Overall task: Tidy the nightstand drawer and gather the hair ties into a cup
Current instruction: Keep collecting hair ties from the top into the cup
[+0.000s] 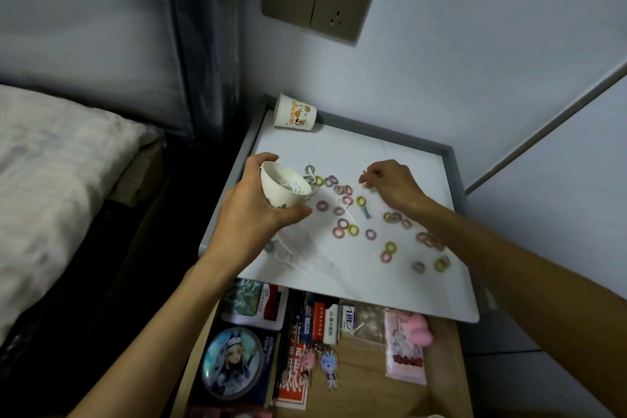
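Many hair ties [353,230] litter white nightstand top [400,159] beside bed [51,180].

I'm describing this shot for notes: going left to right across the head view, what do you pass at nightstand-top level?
Bed → left hand holding a cup → scattered hair ties → right hand.

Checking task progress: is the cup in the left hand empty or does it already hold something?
Not empty. The cup, tilted in the left hand, shows pale items inside; what they are cannot be told.
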The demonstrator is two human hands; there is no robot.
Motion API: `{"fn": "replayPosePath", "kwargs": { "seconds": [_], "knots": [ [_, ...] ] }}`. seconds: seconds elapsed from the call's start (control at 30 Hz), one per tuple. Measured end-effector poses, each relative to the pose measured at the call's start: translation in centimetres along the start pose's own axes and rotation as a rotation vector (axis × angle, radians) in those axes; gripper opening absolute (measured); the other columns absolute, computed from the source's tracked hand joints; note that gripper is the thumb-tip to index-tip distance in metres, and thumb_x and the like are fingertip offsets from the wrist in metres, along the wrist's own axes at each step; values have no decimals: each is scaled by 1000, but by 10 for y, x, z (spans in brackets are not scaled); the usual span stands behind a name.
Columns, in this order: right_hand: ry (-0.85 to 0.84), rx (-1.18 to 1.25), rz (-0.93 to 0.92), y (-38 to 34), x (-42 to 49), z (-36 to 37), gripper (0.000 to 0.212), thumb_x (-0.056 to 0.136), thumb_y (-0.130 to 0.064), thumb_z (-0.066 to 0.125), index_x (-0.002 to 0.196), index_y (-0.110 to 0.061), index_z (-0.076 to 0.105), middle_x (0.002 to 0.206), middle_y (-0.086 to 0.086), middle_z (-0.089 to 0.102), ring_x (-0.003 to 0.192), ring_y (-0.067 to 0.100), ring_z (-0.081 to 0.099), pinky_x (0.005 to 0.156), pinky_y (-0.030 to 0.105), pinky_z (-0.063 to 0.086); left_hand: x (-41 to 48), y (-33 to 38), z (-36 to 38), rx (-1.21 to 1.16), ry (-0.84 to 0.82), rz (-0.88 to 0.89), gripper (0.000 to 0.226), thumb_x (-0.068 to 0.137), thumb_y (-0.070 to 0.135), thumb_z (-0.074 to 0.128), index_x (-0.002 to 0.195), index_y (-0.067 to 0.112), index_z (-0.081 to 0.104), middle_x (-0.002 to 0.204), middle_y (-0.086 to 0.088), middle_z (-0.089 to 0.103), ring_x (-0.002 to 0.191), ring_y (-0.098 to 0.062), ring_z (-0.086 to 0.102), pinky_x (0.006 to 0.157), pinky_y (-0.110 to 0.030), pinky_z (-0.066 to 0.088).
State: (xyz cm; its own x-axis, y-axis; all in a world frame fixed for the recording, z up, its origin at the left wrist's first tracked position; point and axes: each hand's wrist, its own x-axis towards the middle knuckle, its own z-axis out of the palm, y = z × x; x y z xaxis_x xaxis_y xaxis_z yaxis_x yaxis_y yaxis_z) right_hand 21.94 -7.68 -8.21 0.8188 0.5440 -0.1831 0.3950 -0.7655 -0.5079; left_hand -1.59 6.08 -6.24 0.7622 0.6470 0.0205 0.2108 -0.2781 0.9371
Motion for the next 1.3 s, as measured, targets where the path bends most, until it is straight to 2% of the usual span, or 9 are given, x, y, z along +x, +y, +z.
{"fn": "replayPosePath", "kwargs": {
  "seconds": [0.1,0.2,0.37,0.5,0.67,0.8,0.97,1.1,1.3],
  "knots": [
    [-142,-246,-48,-6,-5,16,20,95,-15,53,89,-6,70,91,10,70,81,23,64,60,24,44,-1,0,0,-7,-2,-4,84,65,29,90,134,31,42,114,2,61,95,-17,63,77,-33,57],
    [-153,-412,-73,-6,-10,31,29,89,-22,66,64,-14,53,73,10,59,77,29,59,63,29,41,-2,2,1,-9,-2,-1,84,65,29,90,133,31,42,114,2,61,95,-17,63,78,-35,57],
    [-83,-400,1,-6,-18,39,28,86,-28,73,73,-12,55,71,6,54,71,28,60,63,30,46,-1,0,-1,-10,3,0,83,66,29,90,134,30,42,116,1,61,95,-18,63,77,-32,56],
    [-112,-368,36,-7,-18,40,39,85,-28,75,61,-15,46,60,2,49,65,23,58,57,26,41,-1,0,-2,-10,4,2,83,65,29,90,133,30,42,113,2,62,93,-16,63,74,-28,55],
    [-69,-538,-69,-11,-29,45,13,91,-21,66,92,-8,63,92,12,67,86,30,67,67,30,47,-1,0,-1,-4,-1,6,83,65,29,90,133,31,42,110,4,61,91,-12,63,74,-28,55],
    [-94,-754,-181,-14,-40,45,10,89,-1,54,85,-10,53,96,12,66,85,28,65,67,31,46,-2,-1,-1,22,2,21,83,65,29,90,133,30,42,108,5,61,90,-13,63,77,-37,57],
    [-63,-606,-143,-17,-36,25,14,95,-12,53,108,-8,52,108,14,64,96,33,63,69,31,40,-4,-6,0,88,1,57,85,65,31,90,133,30,41,111,2,62,94,-17,63,80,-41,56],
    [-156,-197,-289,-56,-35,-27,8,97,-27,57,92,-22,60,82,-3,73,78,11,65,69,26,43,-3,-9,2,122,-14,73,85,64,31,90,133,30,41,112,2,62,98,-21,61,83,-44,55],
    [-426,-341,-615,-131,-65,-42,14,92,-25,64,80,-26,72,62,-11,65,58,0,58,58,17,43,-3,-8,12,148,-58,107,85,64,31,90,133,31,40,104,8,64,90,-16,63,70,-33,55]
  ]
}}
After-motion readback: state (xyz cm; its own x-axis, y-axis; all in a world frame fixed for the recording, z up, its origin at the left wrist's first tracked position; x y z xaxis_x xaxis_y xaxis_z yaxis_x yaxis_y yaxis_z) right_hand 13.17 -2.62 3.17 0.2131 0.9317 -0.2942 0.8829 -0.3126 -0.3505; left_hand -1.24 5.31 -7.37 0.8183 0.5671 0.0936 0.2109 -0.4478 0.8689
